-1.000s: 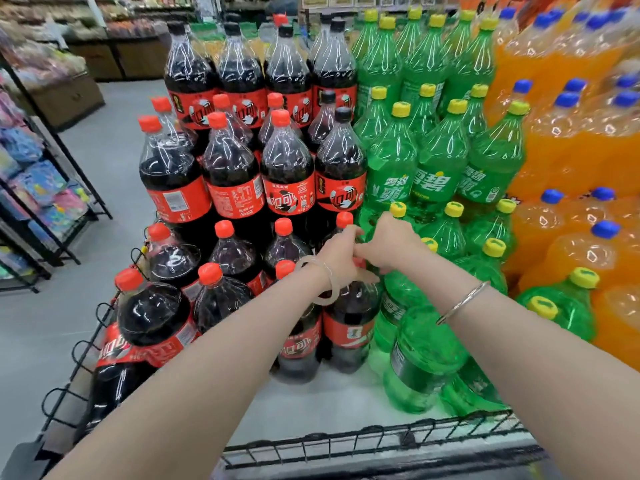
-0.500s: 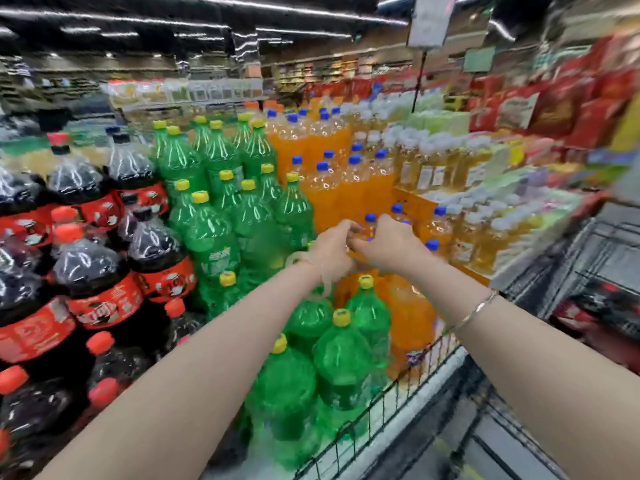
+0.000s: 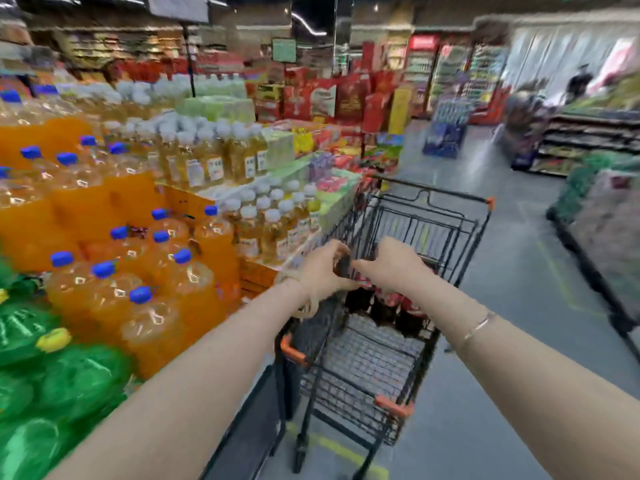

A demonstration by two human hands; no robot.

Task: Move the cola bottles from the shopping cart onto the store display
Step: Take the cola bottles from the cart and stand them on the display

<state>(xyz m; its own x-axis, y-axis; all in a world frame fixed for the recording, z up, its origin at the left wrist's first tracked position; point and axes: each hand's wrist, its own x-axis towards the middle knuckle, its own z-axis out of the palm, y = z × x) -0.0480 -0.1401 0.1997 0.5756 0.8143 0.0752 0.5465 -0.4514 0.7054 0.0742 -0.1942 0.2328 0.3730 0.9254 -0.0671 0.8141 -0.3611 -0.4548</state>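
Observation:
A black wire shopping cart (image 3: 437,192) with orange corner caps stands in the aisle, right of the drinks display. Several cola bottles (image 3: 382,304), dark with red labels, stand in its basket, blurred. My left hand (image 3: 320,270) and my right hand (image 3: 393,266) hover close together just above these bottles, over the near left part of the basket. The fingers are loosely curved and hold nothing that I can make out. The cola part of the display is out of view to the left.
Orange soda bottles (image 3: 114,258) with blue caps and green bottles (image 3: 59,382) fill the display at left. Pale yellow bottles (image 3: 263,220) stand behind, beside the cart. Grey aisle floor (image 3: 512,271) runs right of the cart, with dark shelves (image 3: 588,140) beyond.
My view has swung right, from the cola and green bottles on the display to the cart. Both hands, empty and together, travelled from the display to above the cola bottles in the cart.

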